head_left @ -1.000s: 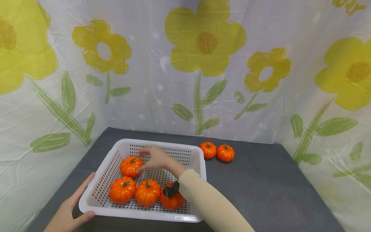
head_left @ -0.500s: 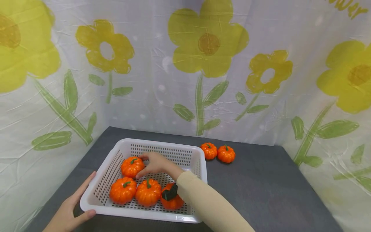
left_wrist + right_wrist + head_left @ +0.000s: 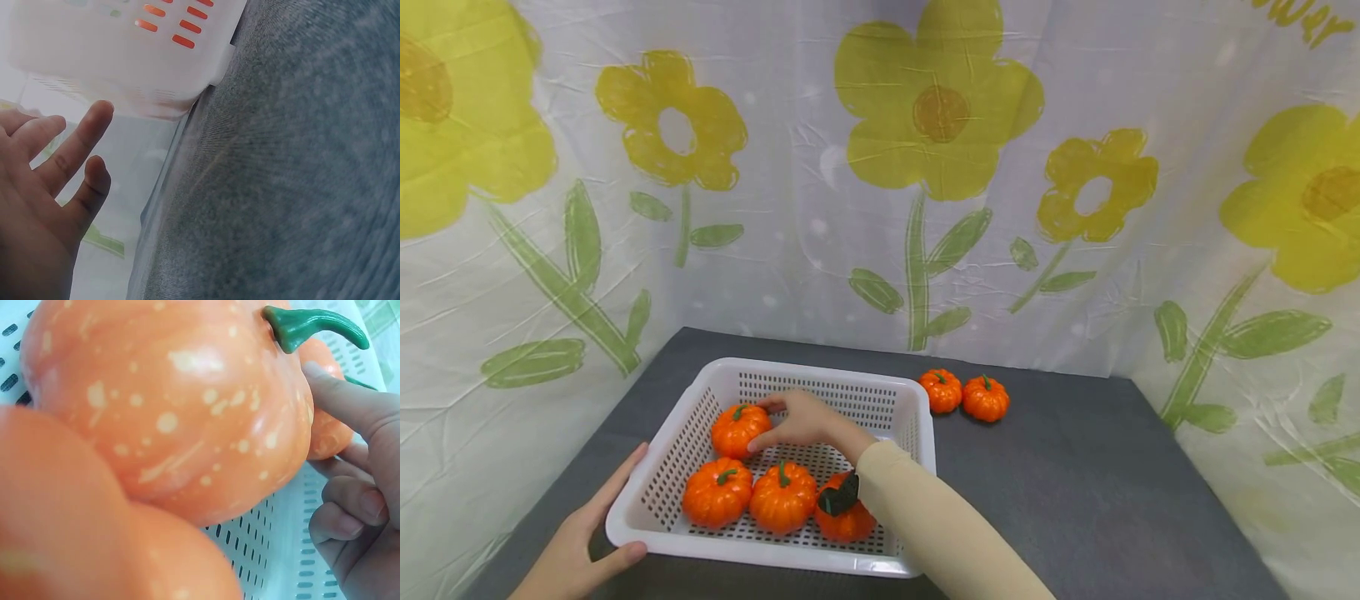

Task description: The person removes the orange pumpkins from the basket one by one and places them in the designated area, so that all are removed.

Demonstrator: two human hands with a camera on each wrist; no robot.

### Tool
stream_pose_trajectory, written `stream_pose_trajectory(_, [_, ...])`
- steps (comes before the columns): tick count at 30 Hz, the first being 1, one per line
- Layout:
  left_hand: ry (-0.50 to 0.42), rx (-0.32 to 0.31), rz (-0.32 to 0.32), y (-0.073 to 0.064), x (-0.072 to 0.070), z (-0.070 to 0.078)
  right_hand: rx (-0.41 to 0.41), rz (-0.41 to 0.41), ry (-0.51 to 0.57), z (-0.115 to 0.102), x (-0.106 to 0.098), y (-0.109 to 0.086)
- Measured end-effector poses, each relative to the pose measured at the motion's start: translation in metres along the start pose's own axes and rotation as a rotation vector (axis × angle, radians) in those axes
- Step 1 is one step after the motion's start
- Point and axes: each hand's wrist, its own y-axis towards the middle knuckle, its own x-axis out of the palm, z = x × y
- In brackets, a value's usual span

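Note:
In the head view, a white plastic basket point(image 3: 767, 560) with slotted walls holds several orange toy pumpkins with green stems. My right hand point(image 3: 805, 421) reaches inside and grips the back-left pumpkin point(image 3: 736, 433), thumb on its near right side and fingers behind. In the right wrist view that pumpkin point(image 3: 331, 434) is partly hidden behind a larger-looking pumpkin point(image 3: 169, 412). The front row has a left pumpkin point(image 3: 717, 493), a middle pumpkin point(image 3: 783, 500) and a right pumpkin point(image 3: 842, 523) partly covered by the wrist device. My left hand point(image 3: 576, 542) rests against the basket's near-left corner, fingers extended.
Two more pumpkins sit on the dark table point(image 3: 1075, 483) behind the basket's right end: one pumpkin point(image 3: 940, 391) by the rim, another pumpkin point(image 3: 985, 399) beside it. A curtain point(image 3: 790, 275) printed with yellow flowers encloses the table at the back and sides.
My right hand has closed in on the back-left pumpkin, its fingers going from apart to gripping it. The pumpkin has shifted slightly. My left hand stays at the basket corner.

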Motion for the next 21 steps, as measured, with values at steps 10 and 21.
stream_pose_trajectory(10, [-0.026,0.002,-0.004,0.000,0.000,0.001,0.014,0.013,0.012,-0.001,-0.008,0.002])
stream_pose_trajectory(21, [0.026,-0.022,-0.003,0.000,-0.001,0.003,-0.028,0.057,0.056,-0.015,-0.034,-0.011])
